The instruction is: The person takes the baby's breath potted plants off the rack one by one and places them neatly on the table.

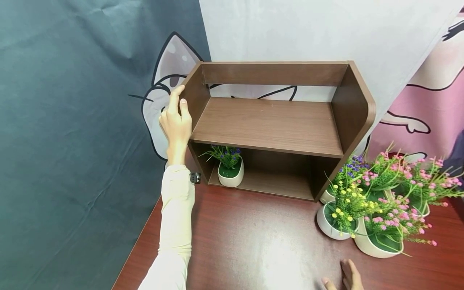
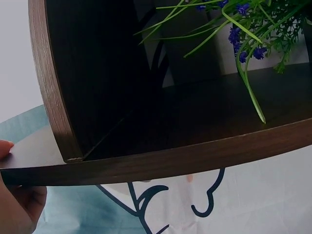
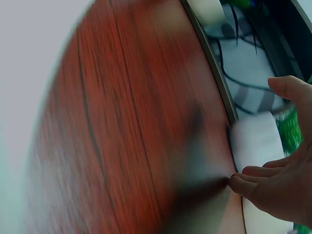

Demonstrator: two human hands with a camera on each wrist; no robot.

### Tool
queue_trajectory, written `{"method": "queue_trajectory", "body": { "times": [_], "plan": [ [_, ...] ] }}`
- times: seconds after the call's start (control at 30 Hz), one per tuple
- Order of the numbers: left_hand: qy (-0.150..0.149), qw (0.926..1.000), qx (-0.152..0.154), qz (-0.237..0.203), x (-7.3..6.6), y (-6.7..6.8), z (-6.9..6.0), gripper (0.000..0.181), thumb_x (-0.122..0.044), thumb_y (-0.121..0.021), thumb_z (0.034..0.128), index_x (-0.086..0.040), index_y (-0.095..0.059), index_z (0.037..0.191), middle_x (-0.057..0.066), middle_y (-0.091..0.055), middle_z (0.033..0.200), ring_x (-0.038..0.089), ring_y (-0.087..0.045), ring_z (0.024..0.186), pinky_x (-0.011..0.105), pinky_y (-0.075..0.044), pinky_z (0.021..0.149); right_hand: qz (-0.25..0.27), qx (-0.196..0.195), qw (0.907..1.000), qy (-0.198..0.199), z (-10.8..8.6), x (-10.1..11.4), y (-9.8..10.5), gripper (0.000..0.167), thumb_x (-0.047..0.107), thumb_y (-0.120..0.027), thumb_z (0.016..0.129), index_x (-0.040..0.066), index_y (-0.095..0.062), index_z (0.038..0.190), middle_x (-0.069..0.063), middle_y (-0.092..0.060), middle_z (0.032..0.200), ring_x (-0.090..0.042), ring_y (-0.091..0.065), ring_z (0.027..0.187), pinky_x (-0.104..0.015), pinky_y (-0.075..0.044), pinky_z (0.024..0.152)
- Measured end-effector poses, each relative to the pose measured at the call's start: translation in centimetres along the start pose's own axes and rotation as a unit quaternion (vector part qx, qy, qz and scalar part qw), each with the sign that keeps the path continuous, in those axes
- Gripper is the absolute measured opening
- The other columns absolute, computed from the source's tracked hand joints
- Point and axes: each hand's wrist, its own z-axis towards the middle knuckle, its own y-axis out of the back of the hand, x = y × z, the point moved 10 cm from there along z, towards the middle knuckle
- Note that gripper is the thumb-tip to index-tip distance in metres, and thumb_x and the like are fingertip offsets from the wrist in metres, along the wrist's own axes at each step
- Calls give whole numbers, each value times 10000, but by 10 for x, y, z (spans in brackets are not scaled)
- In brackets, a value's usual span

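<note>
My left hand (image 1: 176,121) grips the left side panel of a brown wooden shelf unit (image 1: 268,121). In the left wrist view, the panel's edge (image 2: 146,163) passes between the thumb and the curled fingers. Low at the right of the head view, my right hand (image 1: 349,278) is partly cut off, holding nothing. The right wrist view has that hand (image 3: 287,180) with thumb and fingers spread apart, near a white pot (image 3: 258,141). A potted plant with blue flowers (image 1: 230,171) stands on the lower shelf, toward its left side.
Several potted plants crowd the right of the shelf unit, among them one with yellow flowers (image 1: 338,219) and one with pink flowers (image 1: 380,237). The reddish-brown tabletop (image 1: 232,233) lies in front. A dark teal curtain (image 1: 72,141) hangs at left.
</note>
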Motion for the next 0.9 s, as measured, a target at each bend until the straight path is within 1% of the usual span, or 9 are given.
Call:
{"method": "queue_trajectory", "body": {
  "times": [0.07,0.1,0.13,0.2,0.33,0.43,0.53,0.77,0.9],
  "plan": [
    [0,10000,9,-8,0,-1,0,359,-247,-415,942,-205,-587,1253,24,-646,1143,296,-448,540,403,-308,558,-160,447,9989,31,-1,11,-12,963,127,-756,761,68,-126,1488,-255,-329,1422,-133,-304,1289,-46,-207,913],
    [1,10000,4,-18,0,-1,0,359,-250,-413,941,-206,-588,1252,27,-649,1137,293,-448,540,402,-306,555,-134,694,9975,82,-2,18,-18,968,147,-757,763,43,-119,1484,-287,-325,1410,-241,-315,1300,-103,-224,967],
    [-26,10000,-3,-18,-1,-1,1,358,-248,-413,942,-199,-590,1249,28,-647,1143,291,-454,545,399,-308,554,-186,911,9956,146,-3,24,-24,967,183,-757,768,52,-122,1485,-285,-328,1410,-261,-328,1294,-104,-232,964],
    [-43,10000,-26,-10,-1,0,1,359,-252,-410,942,-197,-593,1245,29,-648,1141,290,-462,550,401,-313,554,-296,1291,9903,408,-6,40,-37,963,250,-758,769,78,-140,1487,-266,-343,1410,-232,-348,1288,-106,-250,959],
    [-73,10000,-45,2,-2,0,1,358,-253,-409,941,-190,-596,1239,42,-655,1121,297,-469,551,408,-321,550,-416,1641,9787,1161,-13,82,-60,878,258,-765,759,97,-253,1453,-232,-426,1359,-129,-426,1212,-66,-297,872],
    [-61,10000,-46,5,-3,-1,1,358,-259,-411,941,-195,-595,1241,50,-662,1101,303,-480,560,415,-328,554,-225,1824,9656,1840,-18,118,-75,830,171,-773,743,30,-307,1415,-258,-442,1332,-345,-487,1162,-197,-384,888],
    [-60,10000,-50,-6,-4,-1,0,359,-265,-409,943,-194,-595,1241,49,-661,1105,304,-492,572,417,-332,558,87,1966,9528,2312,-20,147,-88,774,78,-764,731,-18,-351,1379,-255,-455,1327,-394,-483,1155,-355,-426,881],
    [-102,9999,-94,-30,-6,1,-2,359,-251,-406,943,-187,-599,1239,7,-644,1155,292,-493,574,402,-326,561,612,2456,9394,2313,-14,194,-114,738,11,-737,745,-42,-354,1374,-257,-407,1371,-396,-425,1219,-457,-400,899],
    [-93,9999,-117,-28,-8,4,-1,359,-244,-412,941,-186,-601,1240,-13,-637,1170,288,-477,558,398,-317,557,532,2677,9339,2308,0,196,-139,796,142,-748,773,45,-306,1428,-189,-376,1415,-345,-398,1261,-425,-382,934]
  ]
}}
